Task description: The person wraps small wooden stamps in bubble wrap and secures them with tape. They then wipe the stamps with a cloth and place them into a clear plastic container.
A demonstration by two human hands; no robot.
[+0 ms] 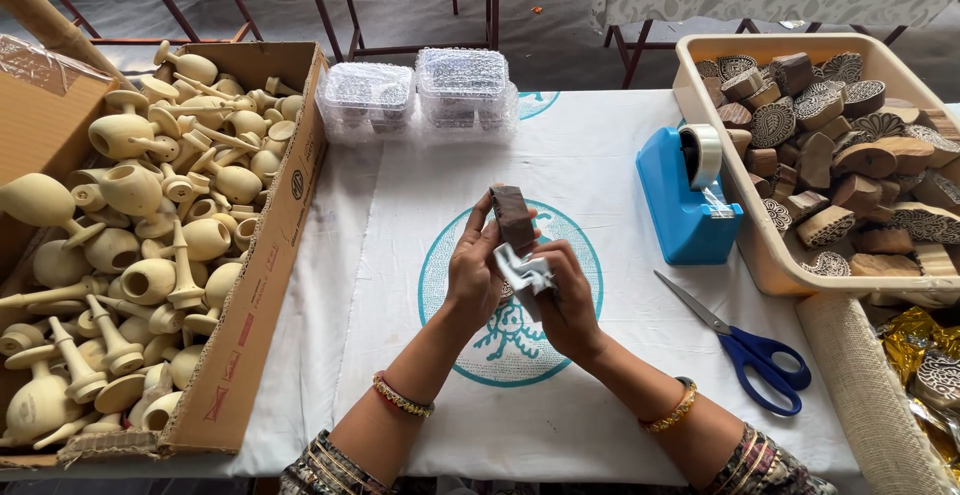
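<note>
Wooden block [513, 217], dark brown and oblong, held upright over the middle of the tabletop [600, 155]; left hand [472, 273] has its grip closed round the block's lower side, thumb along one face. Right hand [567, 293] pinches a crumpled piece of clear wrap [524, 271] against the block's bottom end, grip narrow and closed on the wrap. Bangles on both wrists. Tabletop covered with a white cloth bearing a round teal printed emblem [512, 355] directly beneath the hands. Floor beyond is grey, with dark red metal table legs and a second cloth-draped table at the far right. Left edge: open brown cardboard box [262, 285] piled with pale unpainted wooden pieces [150, 215], goblet and spindle shapes. Far edge, centre: two stacks of clear plastic clamshell packs [415, 95], side by side. Right of the hands: blue tape dispenser [685, 205] with a clear roll, standing just beside a cream plastic tub [700, 65] full of carved wooden printing stamps [840, 155]. Blue-handled scissors [745, 345] lie closed on the cloth near the right forearm. Right near corner: burlap roll [870, 385] and crinkled gold foil [915, 340]. Nothing lies between the hands and the near edge.
</note>
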